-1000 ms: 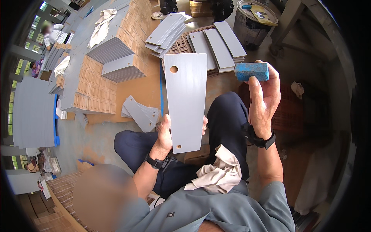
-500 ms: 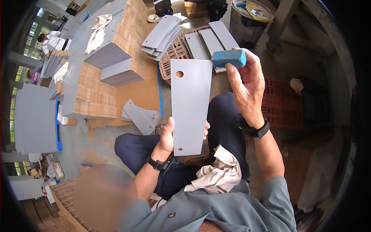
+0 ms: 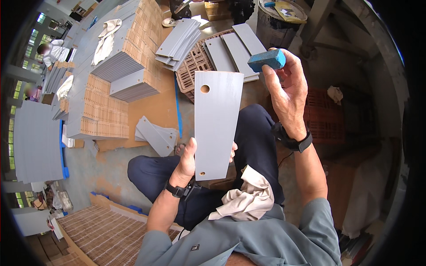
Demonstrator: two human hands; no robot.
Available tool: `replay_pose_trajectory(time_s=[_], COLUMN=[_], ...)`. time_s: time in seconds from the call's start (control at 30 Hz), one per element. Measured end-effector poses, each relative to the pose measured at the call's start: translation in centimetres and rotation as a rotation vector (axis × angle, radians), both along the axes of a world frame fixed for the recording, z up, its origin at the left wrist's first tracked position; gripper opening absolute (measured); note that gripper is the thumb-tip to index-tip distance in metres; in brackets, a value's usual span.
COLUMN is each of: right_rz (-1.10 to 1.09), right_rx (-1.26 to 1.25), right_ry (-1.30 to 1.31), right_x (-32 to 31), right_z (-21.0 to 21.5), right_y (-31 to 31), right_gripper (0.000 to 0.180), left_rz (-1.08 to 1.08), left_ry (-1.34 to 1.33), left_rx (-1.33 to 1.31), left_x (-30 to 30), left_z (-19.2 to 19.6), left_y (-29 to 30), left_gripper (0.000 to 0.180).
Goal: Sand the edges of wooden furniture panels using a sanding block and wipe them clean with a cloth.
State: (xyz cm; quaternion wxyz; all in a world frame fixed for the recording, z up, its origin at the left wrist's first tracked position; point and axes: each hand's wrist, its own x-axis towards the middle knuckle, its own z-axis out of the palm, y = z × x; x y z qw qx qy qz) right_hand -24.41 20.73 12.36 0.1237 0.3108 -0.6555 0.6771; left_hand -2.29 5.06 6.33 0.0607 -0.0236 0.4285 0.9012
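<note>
A grey painted wooden board (image 3: 217, 126), tapered and drilled with a hole near each end, stands upright before me. My left hand (image 3: 188, 159) grips it from behind near its lower end, thumb on the left edge and fingertips showing at the right edge. Up to the right, my right hand (image 3: 288, 91) pinches a blue sanding block (image 3: 267, 60) between thumb and fingers. The block is apart from the board, beside its upper right corner. A cream cloth (image 3: 246, 195) lies crumpled on my lap.
Tall stacks of similar boards (image 3: 104, 106) stand at the left. Loose boards (image 3: 156, 135) lie fanned near my foot. More grey boards (image 3: 242, 48) rest on a plastic crate (image 3: 195, 66) ahead, with a bucket (image 3: 277, 26) behind. Two people are far left.
The sanding block has moved off the board's upper right corner, slightly up and right, with my right hand. The left hand still holds the board. The view has shifted a little.
</note>
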Motion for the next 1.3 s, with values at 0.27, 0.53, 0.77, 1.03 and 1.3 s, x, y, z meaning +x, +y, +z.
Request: replay_pose_trajectory(time_s=[0.27, 0.53, 0.77, 1.03, 1.3], right_rz=[0.112, 0.253, 0.140, 0.123, 0.172], right_rx=[0.099, 0.335, 0.274, 0.450, 0.286], right_ry=[0.370, 0.637, 0.518, 0.592, 0.478], right_x=[-0.3, 0.7, -1.1, -1.0, -0.7], right_z=[4.4, 6.3, 6.4, 6.9, 6.4], right_y=[0.4, -2.2, -1.9, -2.6, -2.2], right_gripper=[0.043, 0.045, 0.040, 0.039, 0.042], left_rz=[0.038, 0.006, -0.018, -0.033, 0.011], left_ry=[-0.089, -0.121, -0.050, -0.062, -0.060], left_rx=[-0.148, -0.176, -0.196, -0.206, -0.174], left_x=[-0.1, 0.4, 0.4, 0.5, 0.5], left_z=[0.8, 0.6, -0.2, -0.6, -0.1], left_y=[0.6, 0.6, -0.1, -0.3, -0.2], left_gripper=[0.104, 0.097, 0.097, 0.097, 0.096])
